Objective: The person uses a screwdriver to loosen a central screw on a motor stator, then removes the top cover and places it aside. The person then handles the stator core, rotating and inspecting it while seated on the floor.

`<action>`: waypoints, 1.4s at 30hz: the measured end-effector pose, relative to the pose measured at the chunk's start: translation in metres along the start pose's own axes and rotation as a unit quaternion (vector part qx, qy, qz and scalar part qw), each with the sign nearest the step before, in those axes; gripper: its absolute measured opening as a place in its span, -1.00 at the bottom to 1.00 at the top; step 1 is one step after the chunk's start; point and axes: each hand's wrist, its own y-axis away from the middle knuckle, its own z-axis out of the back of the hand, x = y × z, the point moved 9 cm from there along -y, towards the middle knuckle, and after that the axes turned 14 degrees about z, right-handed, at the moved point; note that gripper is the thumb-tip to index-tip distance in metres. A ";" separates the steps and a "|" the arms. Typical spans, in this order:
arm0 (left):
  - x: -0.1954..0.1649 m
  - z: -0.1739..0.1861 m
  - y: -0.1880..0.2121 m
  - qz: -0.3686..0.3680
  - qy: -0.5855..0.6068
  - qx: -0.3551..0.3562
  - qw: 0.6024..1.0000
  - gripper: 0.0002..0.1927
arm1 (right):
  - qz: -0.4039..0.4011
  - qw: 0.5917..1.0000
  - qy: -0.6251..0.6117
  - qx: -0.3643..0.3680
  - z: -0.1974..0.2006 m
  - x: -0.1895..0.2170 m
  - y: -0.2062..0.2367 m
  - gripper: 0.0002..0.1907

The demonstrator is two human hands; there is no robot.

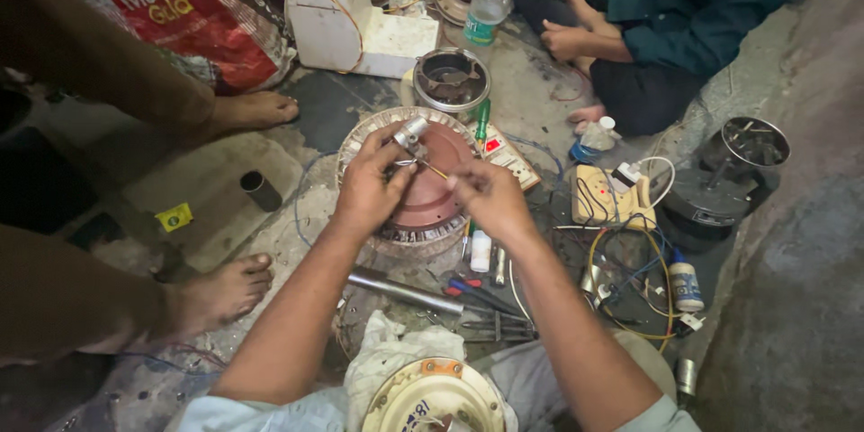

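Cluttered concrete floor [225, 180], fan motor [423, 189] at frame centre.
Left hand [369, 187] grips a small capacitor [411, 131] (silvery); right hand [490, 198] pinches its wire [436, 170].

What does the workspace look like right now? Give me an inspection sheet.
Surface: bare, stained concrete floor.
Job's things: round reddish motor body with a winding ring at its edge; small silver cylindrical part and thin wires held over it.
Clutter: metal pipe, screwdrivers, small white bottle, white cloth, cream round cover, metal tin, plastic bottle.
Grips: left hand holds the silver part; right hand pinches a wire.
Cables: tangled yellow and blue wires around a beige switch board.
Surroundings: one person's bare feet at left; another person seated beyond.
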 end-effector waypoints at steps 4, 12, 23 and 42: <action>0.002 0.000 0.001 -0.010 -0.026 -0.003 1.000 -0.74 | -0.150 0.986 -0.069 0.023 -0.006 -0.015 0.006 -0.72; 0.030 -0.010 0.000 0.036 0.059 -0.005 0.998 -0.85 | 0.031 0.999 0.042 -0.013 0.003 0.007 0.002 -0.79; 0.002 -0.004 -0.002 -0.038 -0.071 -0.019 0.997 -0.66 | -0.007 0.993 -0.069 -0.095 -0.004 -0.014 0.019 -0.79; -0.023 -0.006 0.004 -0.035 -0.146 -0.053 0.987 -0.74 | -0.023 0.990 -0.047 -0.129 -0.006 -0.009 0.027 -0.81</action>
